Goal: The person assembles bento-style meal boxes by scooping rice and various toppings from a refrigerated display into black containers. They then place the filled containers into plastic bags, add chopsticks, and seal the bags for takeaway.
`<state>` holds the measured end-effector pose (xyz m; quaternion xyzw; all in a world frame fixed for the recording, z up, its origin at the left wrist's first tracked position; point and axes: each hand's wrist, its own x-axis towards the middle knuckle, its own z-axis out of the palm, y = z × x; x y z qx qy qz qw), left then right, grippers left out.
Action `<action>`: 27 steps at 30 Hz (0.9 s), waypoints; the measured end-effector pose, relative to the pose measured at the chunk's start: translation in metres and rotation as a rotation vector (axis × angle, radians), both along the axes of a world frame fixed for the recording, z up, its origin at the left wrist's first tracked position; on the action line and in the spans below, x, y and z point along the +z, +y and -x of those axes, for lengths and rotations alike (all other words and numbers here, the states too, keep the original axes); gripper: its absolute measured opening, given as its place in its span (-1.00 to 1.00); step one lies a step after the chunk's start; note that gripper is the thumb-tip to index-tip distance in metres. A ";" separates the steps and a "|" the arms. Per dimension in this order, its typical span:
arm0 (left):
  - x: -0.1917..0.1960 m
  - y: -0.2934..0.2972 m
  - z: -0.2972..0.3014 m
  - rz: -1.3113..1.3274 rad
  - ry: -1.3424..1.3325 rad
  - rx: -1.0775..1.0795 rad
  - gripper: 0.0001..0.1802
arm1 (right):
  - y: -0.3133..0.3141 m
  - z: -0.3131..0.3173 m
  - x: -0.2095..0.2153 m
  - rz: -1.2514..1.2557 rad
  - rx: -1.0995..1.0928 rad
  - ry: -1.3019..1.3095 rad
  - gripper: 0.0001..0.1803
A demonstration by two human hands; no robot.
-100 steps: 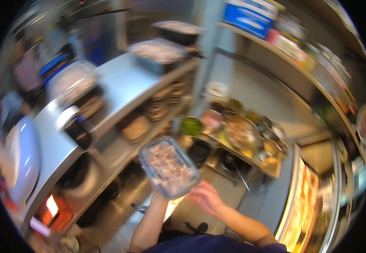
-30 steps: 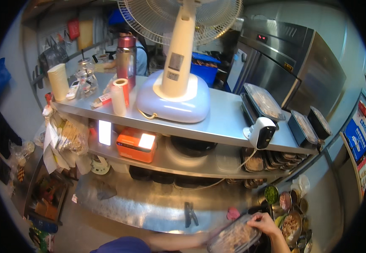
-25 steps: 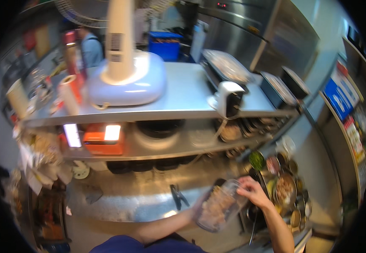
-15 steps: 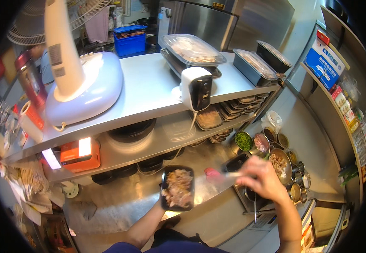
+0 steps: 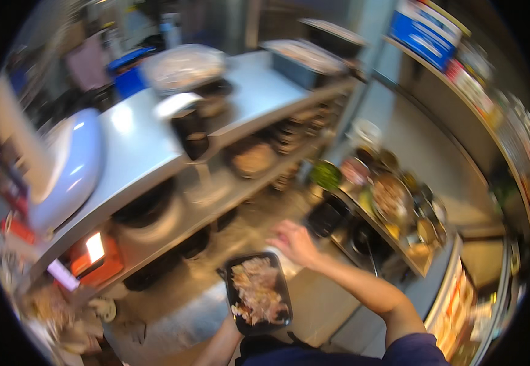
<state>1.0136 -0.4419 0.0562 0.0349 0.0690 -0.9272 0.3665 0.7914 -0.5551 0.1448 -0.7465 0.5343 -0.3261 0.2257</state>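
A black rectangular food tray (image 5: 288,305) filled with chopped cooked meat (image 5: 257,287) sits in my left hand (image 5: 233,326), low in front of my body. The tray hides most of that hand's fingers. Just beyond the tray's far right corner is my right hand (image 5: 297,243), its fingers bent together. A blurred white piece shows beneath those fingers; its kind cannot be made out.
To the right, a bowl of chopped meat (image 5: 392,196) stands among several metal pots, near chopped greens (image 5: 326,175). A black container (image 5: 329,215) lies nearer. A steel shelf (image 5: 137,131) carries a lidded tray (image 5: 184,66) and a white camera (image 5: 189,122).
My right hand has moved left from near the pots to the tray. The whole view has turned to the right and blurred. My left hand still holds the tray.
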 end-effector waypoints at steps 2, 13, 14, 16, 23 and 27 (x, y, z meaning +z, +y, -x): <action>-0.003 -0.013 0.042 0.059 -0.067 -0.063 -0.21 | 0.099 0.050 -0.033 -0.159 -0.188 -0.164 -0.59; 0.088 0.163 0.404 0.647 -0.016 -0.812 -0.18 | 0.524 0.174 0.032 0.218 -0.751 -1.602 -0.27; 0.103 0.201 0.435 0.704 0.009 -0.891 -0.17 | 0.560 0.185 0.038 0.337 -0.872 -1.589 -0.29; 0.133 0.278 0.481 0.664 -0.046 -1.076 -0.11 | 0.628 0.199 0.073 0.578 -1.000 -1.589 -0.36; 0.121 0.462 0.587 1.457 -0.047 -1.384 -0.58 | 0.835 0.290 0.175 1.085 -1.661 -0.929 -0.62; 0.103 0.517 0.631 1.365 0.013 -1.647 -0.59 | 0.920 0.342 0.185 1.160 -1.862 -0.800 -0.55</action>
